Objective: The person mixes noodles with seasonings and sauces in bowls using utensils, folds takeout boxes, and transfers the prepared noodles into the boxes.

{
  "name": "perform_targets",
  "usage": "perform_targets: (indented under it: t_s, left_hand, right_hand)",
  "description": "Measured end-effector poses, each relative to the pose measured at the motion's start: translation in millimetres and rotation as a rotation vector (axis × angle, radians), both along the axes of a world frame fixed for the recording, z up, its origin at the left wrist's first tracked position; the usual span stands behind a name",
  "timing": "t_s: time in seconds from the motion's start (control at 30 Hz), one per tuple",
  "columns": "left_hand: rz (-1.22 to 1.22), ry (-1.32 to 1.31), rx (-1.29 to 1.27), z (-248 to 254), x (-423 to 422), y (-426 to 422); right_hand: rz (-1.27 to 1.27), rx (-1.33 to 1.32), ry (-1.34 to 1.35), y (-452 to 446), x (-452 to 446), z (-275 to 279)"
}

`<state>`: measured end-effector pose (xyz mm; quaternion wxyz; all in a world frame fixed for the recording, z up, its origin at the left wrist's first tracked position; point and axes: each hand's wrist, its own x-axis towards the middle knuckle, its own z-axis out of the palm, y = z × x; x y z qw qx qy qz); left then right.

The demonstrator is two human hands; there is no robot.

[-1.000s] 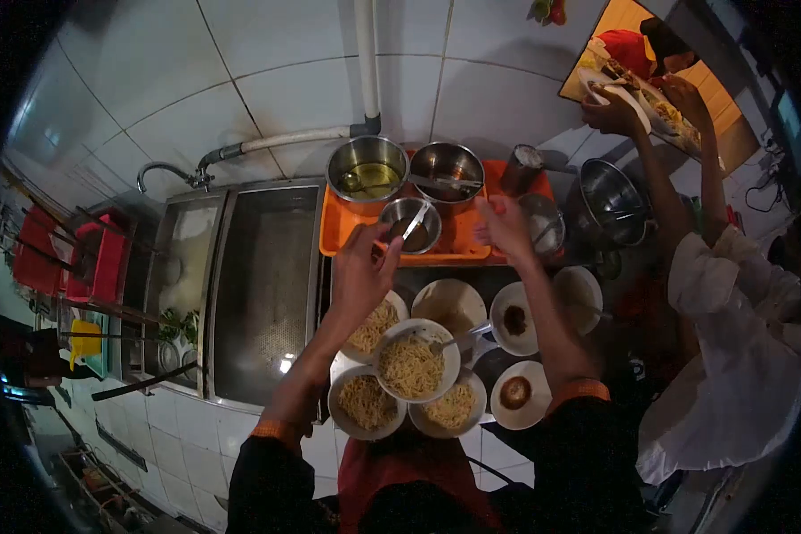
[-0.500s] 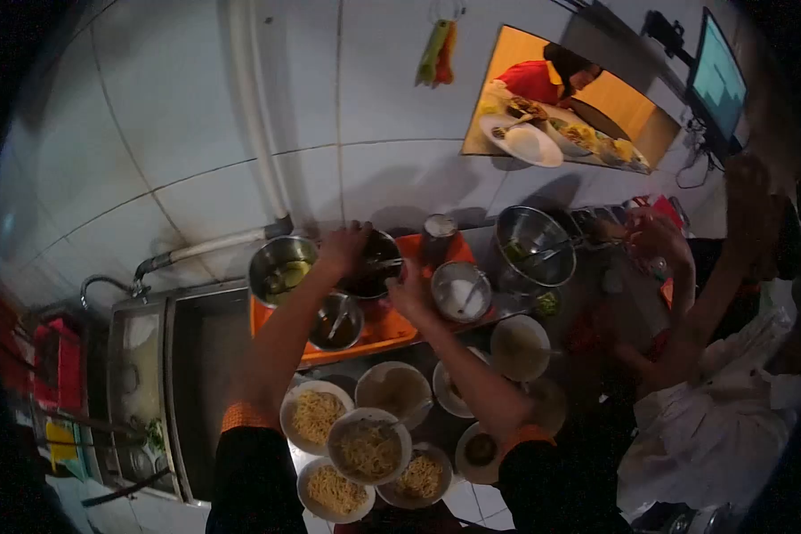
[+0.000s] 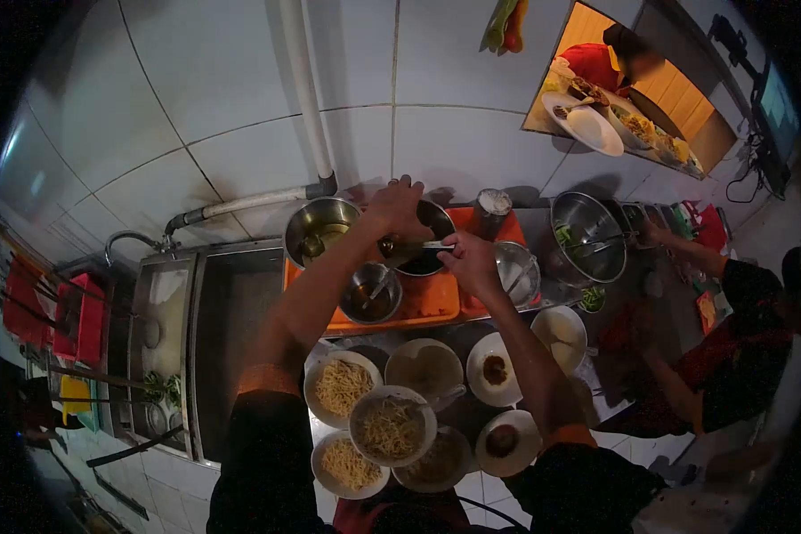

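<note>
My left hand (image 3: 395, 213) is over the left side of a dark pot (image 3: 434, 214), its fingers bunched and bent; whatever is in them is hidden. At the pot's front, my right hand (image 3: 470, 259) pinches the flat handle of a metal utensil (image 3: 437, 245), whose working end I cannot make out. A steel pot of yellowish liquid (image 3: 329, 220) stands to the left. In front is a smaller steel pot (image 3: 370, 292) with a spoon in it. A container of white stuff (image 3: 514, 269) sits beside my right hand. All rest on or by an orange tray (image 3: 409, 311).
Below my forearms stand several bowls, including a stacked noodle bowl (image 3: 392, 432), a cloudy broth bowl (image 3: 424, 369) and a brown sauce bowl (image 3: 494, 369). A sink (image 3: 240, 320) lies left. Rightward, a co-worker's hand (image 3: 654, 234) is near a steel bowl (image 3: 587, 258).
The scene has shifted right and slightly up in the view. Both my hands remain at the dark pot. The person in white at the right has left view; a dark-sleeved co-worker shows there now.
</note>
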<state>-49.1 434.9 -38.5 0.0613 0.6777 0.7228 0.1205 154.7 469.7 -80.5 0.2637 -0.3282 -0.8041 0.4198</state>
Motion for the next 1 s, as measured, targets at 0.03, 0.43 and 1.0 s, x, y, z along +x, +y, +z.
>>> perform_targets:
  t_s: [0.03, 0.43, 1.0]
  left_hand:
    - [0.026, 0.044, 0.022, 0.4, 6.1, -2.7]
    - [-0.254, 0.187, -0.114, -17.6, -14.9, 19.6]
    - [-0.25, 0.092, 0.039, -16.8, -11.2, 13.6]
  right_hand:
    - [0.066, 0.108, 0.018, -2.7, -1.0, 3.6]
    - [0.428, 0.564, -0.509, -10.4, -45.1, 13.9]
    - [0.138, 0.293, 0.065, 3.2, 10.6, 16.1]
